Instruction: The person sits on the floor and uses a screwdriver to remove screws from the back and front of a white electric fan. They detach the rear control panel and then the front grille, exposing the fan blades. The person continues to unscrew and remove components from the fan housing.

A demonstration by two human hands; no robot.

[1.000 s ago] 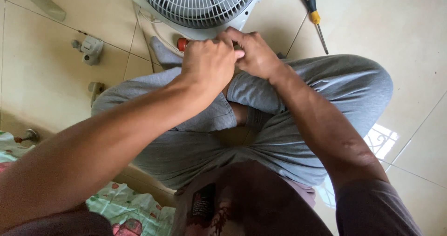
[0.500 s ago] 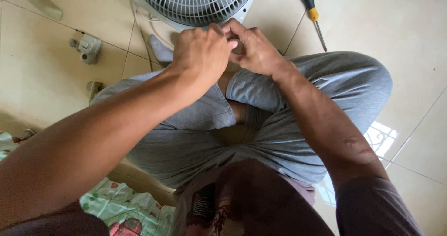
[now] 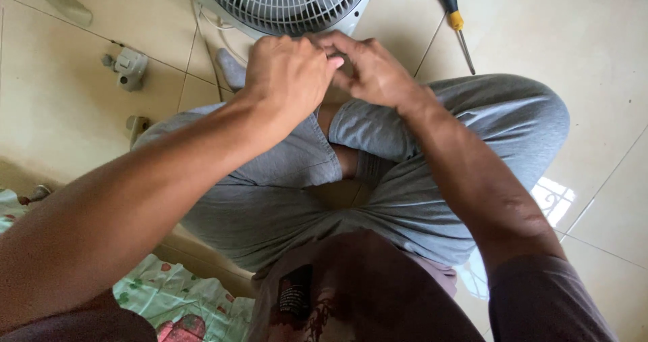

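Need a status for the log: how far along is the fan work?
Done: small grey parts lie loose on the floor tiles, and a screwdriver lies set aside. In hand: the left hand and right hand meet at the lower rim of the fan grille; what they pinch is hidden. Left: the grille is on, and the loose parts are unfitted.

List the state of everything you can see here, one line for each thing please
Fan: lying on the tiled floor, grille facing up, partly out of frame.
Left hand: closed, fingers meeting the right hand at the fan's edge; contents hidden.
Right hand: fingers curled against the left hand; contents hidden.
Screwdriver: lying loose on the floor, untouched.
Small grey part: lying loose on the floor, untouched.
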